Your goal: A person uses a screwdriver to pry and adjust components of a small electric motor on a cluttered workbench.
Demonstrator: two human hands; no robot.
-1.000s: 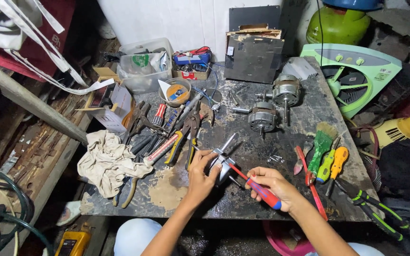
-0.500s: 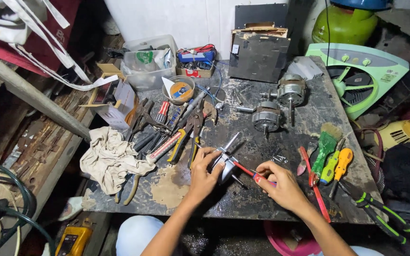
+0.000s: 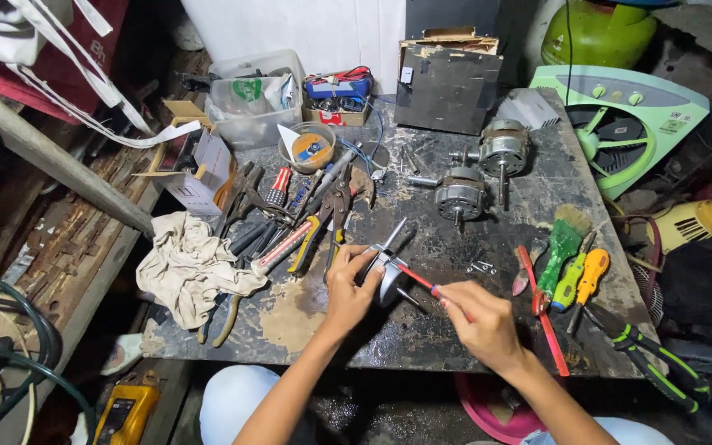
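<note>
My left hand (image 3: 348, 284) grips a small silvery metal motor part (image 3: 389, 276) with a shaft sticking out, held on the dark worktable (image 3: 455, 346). My right hand (image 3: 480, 323) is closed around a red-handled screwdriver (image 3: 416, 279) whose tip meets the metal part. Both forearms reach up from the bottom edge of the view.
Pliers and cutters (image 3: 306, 218) lie piled left of my hands beside a crumpled cloth (image 3: 187, 268). Two fan motors (image 3: 480, 169) stand farther back. A green brush (image 3: 562, 243), orange and green screwdrivers (image 3: 583, 280) and loose screws (image 3: 481, 267) lie to the right. A green fan housing (image 3: 628, 124) leans at the right.
My right hand has slid up the screwdriver handle and now covers most of it. The screwdriver points more steeply at the metal part. My left hand stays on the part.
</note>
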